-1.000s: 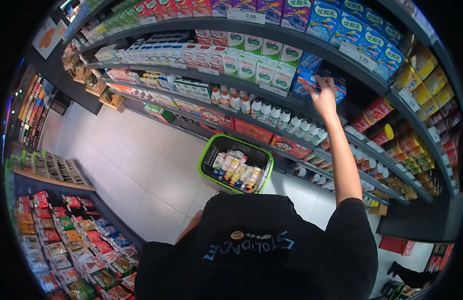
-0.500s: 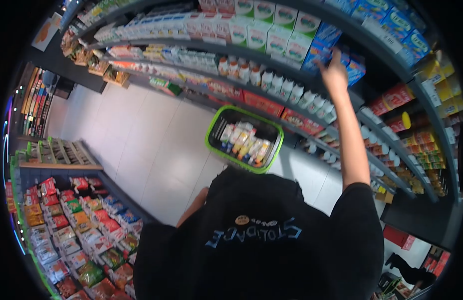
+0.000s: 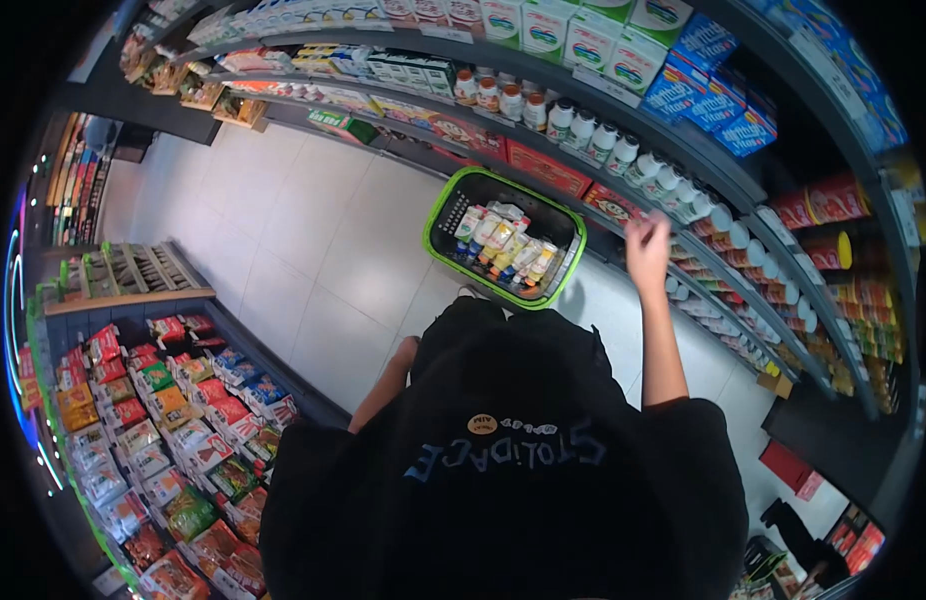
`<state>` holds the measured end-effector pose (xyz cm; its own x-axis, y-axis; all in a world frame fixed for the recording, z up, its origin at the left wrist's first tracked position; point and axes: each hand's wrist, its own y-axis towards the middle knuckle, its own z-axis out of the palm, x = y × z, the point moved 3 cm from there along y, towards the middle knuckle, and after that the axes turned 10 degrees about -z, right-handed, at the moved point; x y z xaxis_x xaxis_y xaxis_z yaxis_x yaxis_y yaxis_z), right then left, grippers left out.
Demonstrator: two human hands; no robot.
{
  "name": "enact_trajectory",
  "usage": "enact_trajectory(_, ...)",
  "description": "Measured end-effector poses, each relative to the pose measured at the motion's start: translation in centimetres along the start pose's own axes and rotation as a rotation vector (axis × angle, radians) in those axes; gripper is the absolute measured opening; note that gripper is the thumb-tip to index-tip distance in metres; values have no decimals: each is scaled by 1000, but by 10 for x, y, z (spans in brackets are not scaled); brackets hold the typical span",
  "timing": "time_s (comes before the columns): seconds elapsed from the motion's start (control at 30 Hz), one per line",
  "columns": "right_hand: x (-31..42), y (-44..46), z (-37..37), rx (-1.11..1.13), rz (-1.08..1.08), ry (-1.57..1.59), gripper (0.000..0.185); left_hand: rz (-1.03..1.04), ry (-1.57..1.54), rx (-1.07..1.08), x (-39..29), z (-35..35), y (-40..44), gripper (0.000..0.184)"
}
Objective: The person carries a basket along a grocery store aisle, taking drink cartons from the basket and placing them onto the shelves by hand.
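My right hand (image 3: 648,248) is in the air in front of the lower shelves, just right of the shopping basket. It is slightly blurred; its fingers look loosely bent and apart, and no item shows in it. Nearest to it are white-capped bottles (image 3: 623,153) in a row on the shelf. Higher up lie blue Vitasoy boxes (image 3: 708,100) beside white and green cartons (image 3: 593,45). My left hand (image 3: 408,348) hangs low by my leg, its fingers hidden. The black basket with a green rim (image 3: 431,222) stands on the floor, holding several small bottles or packs (image 3: 508,243).
Curved grey shelving runs along the front and right, with red cans (image 3: 833,200) on it. At the left stands a display of bagged snacks (image 3: 188,445). Pale floor tiles (image 3: 303,220) lie between. Part of another person (image 3: 803,535) shows at the lower right.
My right hand has come down and back from the blue boxes toward the basket's right side. The view has shifted, so the shelves and basket sit higher in it.
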<state>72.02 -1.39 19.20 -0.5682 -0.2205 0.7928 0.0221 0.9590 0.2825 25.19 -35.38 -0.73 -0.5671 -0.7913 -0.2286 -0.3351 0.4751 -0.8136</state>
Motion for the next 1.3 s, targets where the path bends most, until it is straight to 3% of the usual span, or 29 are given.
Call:
enact_trajectory(0.03, -54, -36, 19, 326, 137, 58, 43, -4, -63, -131, -10, -12, 4, 39)
enact_trajectory(0.07, -101, -77, 31, 527, -72, 25, 44, -7, -126, -260, -26, -26, 7, 36)
enact_trajectory(0.1, -163, -124, 46, 915, 213, -44, 40, -5, -349, -221, -64, -48, -7, 34)
enact_trajectory(0.13, -206, -172, 50, 953, 513, 93, 42, 0, -575, -181, -122, -80, -41, 32)
enact_trajectory(0.17, -189, -184, 35, 1157, 593, -122, 42, 102, -719, -74, -180, -111, -77, 31)
enact_trajectory(0.2, -192, -207, 26, 1243, 683, -147, 39, 274, -766, -16, -234, -139, -117, 31)
enact_trajectory(0.27, -214, -253, 16, 1335, 943, -109, 44, 833, -839, 178, -334, -191, -227, 36)
enact_trajectory(0.3, -207, -260, 9, 1257, 1033, -122, 43, 1182, -698, 145, -367, -209, -281, 42)
enact_trajectory(0.33, -198, -269, 1, 1177, 1123, -134, 43, 1161, -856, 337, -394, -218, -345, 50)
enact_trajectory(0.37, -247, -302, 9, 1155, 1206, 0, 41, 1516, -661, 422, -413, -231, -381, 66)
enact_trajectory(0.4, -246, -307, 8, 1164, 1201, -6, 41, 1739, -742, 599, -430, -225, -401, 79)
enact_trajectory(0.43, -247, -306, 12, 1121, 1177, -19, 40, 1826, -889, 730, -440, -223, -420, 76)
enact_trajectory(0.47, -244, -304, 18, 1073, 1153, -29, 38, 1790, -885, 876, -450, -217, -433, 59)
enact_trajectory(0.5, -166, -248, 1, 1162, 965, -118, 35, 1556, -1016, 1017, -451, -220, -454, 56)
enact_trajectory(0.53, -165, -244, 4, 1076, 1017, -48, 31, 2033, -1391, 839, -463, -182, -460, 79)
enact_trajectory(0.63, -164, -223, 11, 811, 1101, 170, 31, 1994, -1422, 978, -473, -189, -468, 70)
enact_trajectory(0.8, -167, -223, 18, 763, 1068, 172, 29, 1982, -1333, 943, -472, -197, -472, 58)
enact_trajectory(0.9, -141, -215, 11, 860, 1007, 19, 25, 1991, -1288, 883, -471, -203, -472, 51)
enact_trajectory(0.93, -212, -261, 30, 808, 1112, 176, 24, 2001, -1278, 857, -470, -204, -472, 49)
enact_trajectory(0.97, -217, -266, 28, 828, 1101, 156, 23, 2009, -1265, 829, -469, -206, -471, 47)
enact_trajectory(1.1, -214, -267, 23, 828, 1098, 119, 22, 2035, -1192, 621, -465, -207, -465, 39)
enact_trajectory(1.3, -197, -252, 13, 771, 1133, 178, 27, 2008, -1018, 108, -444, -227, -450, 31)
